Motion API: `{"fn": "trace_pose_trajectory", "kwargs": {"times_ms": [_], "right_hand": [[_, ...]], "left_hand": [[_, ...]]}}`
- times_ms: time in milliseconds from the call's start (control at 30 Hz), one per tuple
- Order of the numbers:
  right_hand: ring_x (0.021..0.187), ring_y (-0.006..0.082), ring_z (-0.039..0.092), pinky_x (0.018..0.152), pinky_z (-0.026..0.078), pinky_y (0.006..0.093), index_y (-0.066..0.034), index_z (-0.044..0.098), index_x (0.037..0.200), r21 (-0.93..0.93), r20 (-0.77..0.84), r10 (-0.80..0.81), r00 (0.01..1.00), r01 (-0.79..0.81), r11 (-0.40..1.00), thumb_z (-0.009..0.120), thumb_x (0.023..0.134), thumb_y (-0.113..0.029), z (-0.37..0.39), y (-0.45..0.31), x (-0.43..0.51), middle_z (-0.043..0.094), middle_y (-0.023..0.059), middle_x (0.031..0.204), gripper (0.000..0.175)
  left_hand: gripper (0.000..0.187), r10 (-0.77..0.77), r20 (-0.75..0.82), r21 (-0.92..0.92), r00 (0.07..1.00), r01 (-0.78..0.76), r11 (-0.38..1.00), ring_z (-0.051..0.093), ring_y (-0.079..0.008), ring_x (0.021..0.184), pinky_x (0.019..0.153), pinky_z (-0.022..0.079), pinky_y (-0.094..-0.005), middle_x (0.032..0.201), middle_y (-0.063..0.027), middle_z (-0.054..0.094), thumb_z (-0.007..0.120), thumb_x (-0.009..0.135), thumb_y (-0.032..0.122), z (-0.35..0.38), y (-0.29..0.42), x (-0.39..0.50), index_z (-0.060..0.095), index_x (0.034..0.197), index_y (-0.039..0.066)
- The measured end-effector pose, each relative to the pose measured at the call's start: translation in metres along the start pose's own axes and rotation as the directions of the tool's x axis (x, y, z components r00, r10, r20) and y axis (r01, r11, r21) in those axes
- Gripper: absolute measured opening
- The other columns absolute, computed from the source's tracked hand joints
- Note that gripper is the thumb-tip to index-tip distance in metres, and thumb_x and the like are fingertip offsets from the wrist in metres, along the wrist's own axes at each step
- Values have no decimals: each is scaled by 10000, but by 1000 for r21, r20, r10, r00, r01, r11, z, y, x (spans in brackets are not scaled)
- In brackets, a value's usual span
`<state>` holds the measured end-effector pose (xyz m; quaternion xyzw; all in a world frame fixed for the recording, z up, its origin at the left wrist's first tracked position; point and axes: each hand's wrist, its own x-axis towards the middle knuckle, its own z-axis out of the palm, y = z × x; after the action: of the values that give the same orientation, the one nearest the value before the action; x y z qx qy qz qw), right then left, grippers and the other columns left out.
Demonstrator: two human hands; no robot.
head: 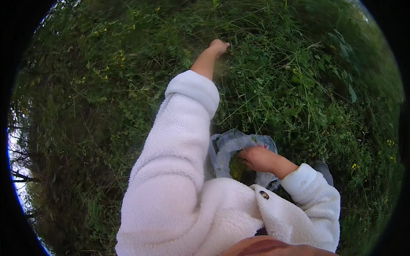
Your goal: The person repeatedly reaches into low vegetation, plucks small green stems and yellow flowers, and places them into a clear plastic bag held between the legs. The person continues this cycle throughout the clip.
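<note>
My left hand (219, 47) reaches far out over the green weeds and grass (262, 86), its fingers bent near the stems; whether they hold a stem cannot be told. Close to my body, my right hand (259, 158) is in the mouth of a translucent plastic bag (237, 139), with its fingertips hidden. Inside the bag, beside those fingers, lies a heap of yellow-green plant matter (237, 168). Both arms wear a white fleece jacket (173, 153) with turned-up cuffs.
Small yellow flowers (121, 59) grow among the weeds at the left, and more (354, 166) at the right. Broad leaves (346, 51) stand at the upper right. Dark branches (20, 176) show against bright sky at the left rim. Part of a grey boot (324, 172) appears beside the right sleeve.
</note>
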<state>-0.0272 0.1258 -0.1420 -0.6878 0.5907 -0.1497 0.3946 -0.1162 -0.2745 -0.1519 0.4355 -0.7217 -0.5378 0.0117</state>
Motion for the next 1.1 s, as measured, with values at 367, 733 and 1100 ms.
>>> {"fn": "trace_pose_trajectory", "kwargs": {"times_ms": [367, 733, 1100], "right_hand": [[872, 334, 580, 765, 467, 412, -27, 590, 959, 28, -19, -19, 1000, 19, 999, 553, 780, -127, -2, -15, -17, 599, 159, 925, 208], [852, 330, 584, 746, 471, 419, -36, 605, 937, -16, 38, 47, 998, -46, 999, 549, 789, -122, -20, -17, -18, 603, 151, 912, 180], [853, 311, 589, 761, 476, 385, -13, 607, 937, -38, -386, -108, 916, 102, 994, 528, 795, -46, -133, -83, -81, 616, 132, 895, 166]], "left_hand": [[931, 32, -33, 345, 999, -18, 938, 284, -302, 1314, 1035, 321, -410, 1439, -219, 214, 737, 743, 335, 16, 14, -29, 177, 1406, -1], [265, 263, 88, -395, 961, -209, 895, 552, -154, 957, 1051, 221, -410, 954, -15, 653, 465, 942, 284, 37, 26, -56, 639, 1032, 105], [239, 720, 516, 263, 465, -885, 383, 574, -276, 883, 793, 448, -356, 940, -94, 617, 436, 925, 190, 18, 43, -242, 614, 1005, 53]]}}
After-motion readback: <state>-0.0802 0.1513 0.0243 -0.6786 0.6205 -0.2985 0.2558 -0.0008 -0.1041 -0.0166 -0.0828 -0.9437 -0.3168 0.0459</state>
